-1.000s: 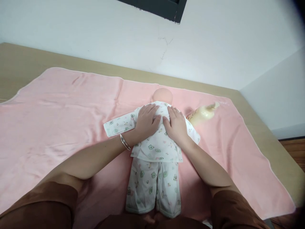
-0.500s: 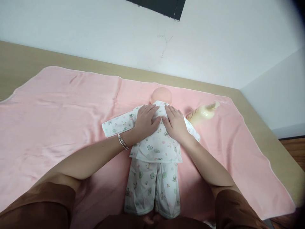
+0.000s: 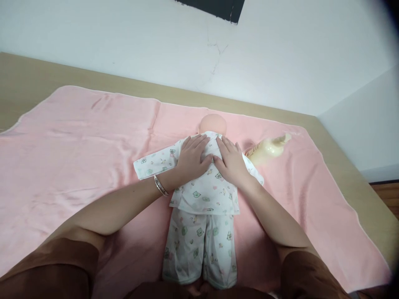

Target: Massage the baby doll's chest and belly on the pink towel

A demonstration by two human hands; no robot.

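Observation:
A baby doll (image 3: 205, 193) in a white printed top and matching trousers (image 3: 183, 245) lies with its back up on a pink blanket (image 3: 93, 137). Its bare round head (image 3: 213, 123) points toward the wall. My left hand (image 3: 193, 160) rests flat on the left of its upper back, fingers stretched out. On the right of the upper back my right hand (image 3: 230, 161) lies flat too, fingers spread. The two thumbs nearly meet at the middle of the back. The doll's face is hidden, and its feet are mostly hidden by my clothing.
A cream-coloured pump bottle (image 3: 269, 149) lies on its side right of the doll's shoulder. The blanket covers most of a wooden table (image 3: 352, 182), which borders a white wall (image 3: 140, 45). A dark panel (image 3: 215, 9) is on the wall above.
Both hands stay flat on the doll's upper back with hardly any shift. The view has moved very slightly, so the bottle and wall panel appear a little farther right.

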